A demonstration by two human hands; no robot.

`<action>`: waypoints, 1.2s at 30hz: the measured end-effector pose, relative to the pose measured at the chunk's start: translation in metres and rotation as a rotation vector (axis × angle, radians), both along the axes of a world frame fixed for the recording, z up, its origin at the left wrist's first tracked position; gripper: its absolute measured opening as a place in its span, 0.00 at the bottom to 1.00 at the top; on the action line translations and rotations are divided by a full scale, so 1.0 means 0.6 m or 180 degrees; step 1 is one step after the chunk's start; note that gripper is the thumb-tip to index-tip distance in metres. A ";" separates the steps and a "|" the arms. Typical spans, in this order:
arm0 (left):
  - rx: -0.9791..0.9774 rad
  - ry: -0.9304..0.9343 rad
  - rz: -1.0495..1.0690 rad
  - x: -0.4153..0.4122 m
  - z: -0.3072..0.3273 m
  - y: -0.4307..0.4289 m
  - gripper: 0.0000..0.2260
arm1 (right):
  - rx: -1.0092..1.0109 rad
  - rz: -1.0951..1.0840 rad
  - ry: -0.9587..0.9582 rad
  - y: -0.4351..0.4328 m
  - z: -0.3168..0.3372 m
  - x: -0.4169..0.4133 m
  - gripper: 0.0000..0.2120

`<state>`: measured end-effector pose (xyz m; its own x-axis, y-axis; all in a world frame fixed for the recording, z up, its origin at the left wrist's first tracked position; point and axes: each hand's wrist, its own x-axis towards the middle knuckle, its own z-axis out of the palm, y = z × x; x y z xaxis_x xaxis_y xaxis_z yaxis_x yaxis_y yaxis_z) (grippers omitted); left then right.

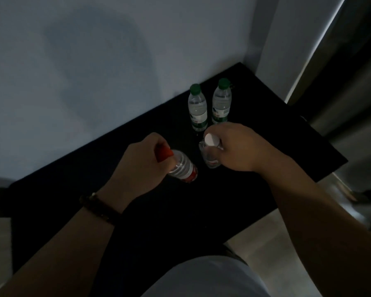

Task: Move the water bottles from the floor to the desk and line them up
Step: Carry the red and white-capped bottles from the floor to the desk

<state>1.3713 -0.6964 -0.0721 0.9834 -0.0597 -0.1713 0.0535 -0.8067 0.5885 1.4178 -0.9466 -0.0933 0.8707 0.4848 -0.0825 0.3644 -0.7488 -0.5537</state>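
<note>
Holding two bottles over a black desk [266, 108], a person grips the red-cap bottle [183, 168] by its neck with the left hand [137, 163], fingers curled round the cap end. The right hand [242, 146] pinches the white-cap bottle [210, 156] just under its cap. Both bottles hang tilted near the desk's middle; the dim light hides whether their bases touch it. At 12 o'clock from them, the left green bottle [198, 110] and right green bottle [221, 103] stand upright side by side near the wall. The risk: the right hand sits just beside that pair, and a tilted release could topple a bottle into them, breaking the line.
</note>
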 end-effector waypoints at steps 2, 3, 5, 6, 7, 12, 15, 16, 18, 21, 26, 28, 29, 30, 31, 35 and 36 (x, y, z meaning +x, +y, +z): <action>0.0090 0.0033 -0.0013 0.024 0.001 -0.020 0.10 | 0.0048 -0.0019 0.0049 -0.020 -0.004 0.029 0.12; 0.0146 0.0042 -0.0021 0.035 0.001 -0.029 0.11 | 0.0044 -0.0031 0.0059 -0.029 -0.005 0.042 0.13; 0.0239 0.0054 -0.0055 0.056 0.002 -0.047 0.11 | 0.0016 -0.0051 0.0095 -0.042 -0.008 0.067 0.13; 0.0281 0.0069 -0.0077 0.065 0.001 -0.055 0.11 | 0.0024 -0.0048 0.0120 -0.047 -0.010 0.078 0.12; 0.0324 0.0090 -0.0097 0.074 0.000 -0.062 0.11 | 0.0040 -0.0043 0.0145 -0.051 -0.012 0.089 0.11; 0.0452 0.0231 -0.0155 0.115 -0.013 -0.082 0.11 | 0.0031 -0.0051 0.0174 -0.069 -0.021 0.131 0.09; 0.0430 0.0266 -0.0186 0.132 -0.023 -0.090 0.11 | 0.0028 -0.0019 0.0147 -0.073 -0.031 0.146 0.09; 0.0426 0.0262 -0.0195 0.137 -0.026 -0.092 0.11 | 0.0004 -0.0004 0.0139 -0.074 -0.035 0.149 0.09; 0.0414 0.0275 -0.0211 0.149 -0.032 -0.095 0.11 | -0.0044 -0.0012 0.0136 -0.076 -0.043 0.158 0.09; 0.0407 0.0286 -0.0212 0.164 -0.039 -0.098 0.11 | -0.0057 -0.0062 0.0154 -0.077 -0.058 0.166 0.09; 0.0388 0.0278 -0.0301 0.175 -0.049 -0.105 0.12 | 0.0118 -0.0193 0.0285 -0.077 -0.072 0.170 0.09; 0.0401 0.0275 -0.0338 0.177 -0.052 -0.107 0.12 | 0.0146 -0.0206 0.0311 -0.076 -0.072 0.170 0.08; 0.0414 0.0275 -0.0367 0.178 -0.053 -0.108 0.12 | 0.0171 -0.0220 0.0343 -0.075 -0.071 0.170 0.07; 0.0412 0.0280 -0.0389 0.180 -0.055 -0.108 0.12 | 0.0208 -0.0244 0.0384 -0.074 -0.072 0.170 0.07; 0.0401 0.0288 -0.0397 0.182 -0.056 -0.109 0.12 | 0.0254 -0.0274 0.0429 -0.074 -0.072 0.170 0.08; 0.0436 0.0287 -0.0411 0.188 -0.066 -0.111 0.12 | 0.0368 -0.0389 0.0599 -0.074 -0.082 0.166 0.09; 0.0429 0.0292 -0.0414 0.188 -0.070 -0.111 0.12 | 0.0374 -0.0428 0.0638 -0.074 -0.084 0.164 0.11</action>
<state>1.4843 -0.7633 -0.1142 0.9489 -0.1556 -0.2747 -0.0078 -0.8814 0.4722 1.5164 -0.9907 -0.1436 0.8999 0.3822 -0.2099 0.1402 -0.7093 -0.6908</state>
